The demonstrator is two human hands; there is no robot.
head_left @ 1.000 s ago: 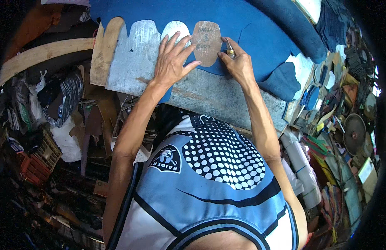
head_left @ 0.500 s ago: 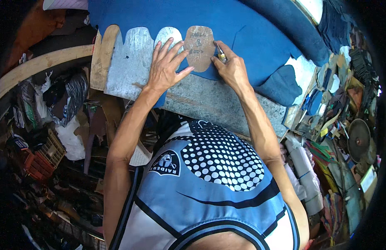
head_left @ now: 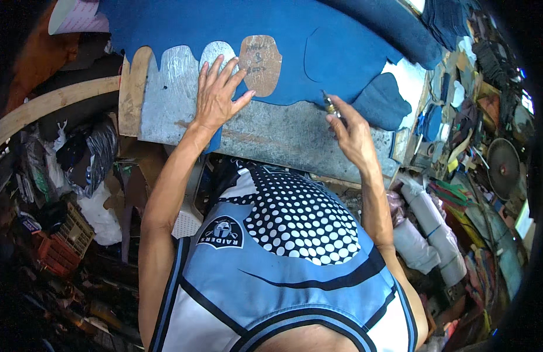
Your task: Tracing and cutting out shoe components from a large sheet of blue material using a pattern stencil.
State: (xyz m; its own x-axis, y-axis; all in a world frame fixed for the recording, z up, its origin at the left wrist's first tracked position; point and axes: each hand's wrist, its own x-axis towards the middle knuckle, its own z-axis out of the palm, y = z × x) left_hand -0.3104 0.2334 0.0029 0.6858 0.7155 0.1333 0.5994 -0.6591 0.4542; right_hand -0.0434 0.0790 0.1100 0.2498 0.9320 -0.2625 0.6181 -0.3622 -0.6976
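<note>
My left hand (head_left: 216,97) rests flat with its fingers spread, over the blue sheet's scalloped edge and the grey board. The index finger and thumb tips meet the left edge of a brown, rounded template (head_left: 262,64) with dark handwriting, lying flat on the blue leather-like sheet (head_left: 224,20). My right hand (head_left: 355,132) is closed around a small craft knife (head_left: 330,107) with a brass-coloured collar. Its pointed tip is up by the sheet's front edge, right of the template. A thin curved line (head_left: 305,56) runs in the sheet between template and knife; whether cut or drawn I cannot tell.
The grey worktop board (head_left: 271,130) shows along the front and in the rounded notches. A loose dark-blue piece (head_left: 386,102) lies to the right. A wooden rail (head_left: 54,105) curves in at left. Scraps and a round fan-like disc (head_left: 503,166) fill the right side.
My right hand with the knife has left the template's right edge and moved right and toward me. More of the curved line shows. The left hand has stayed beside the template.
</note>
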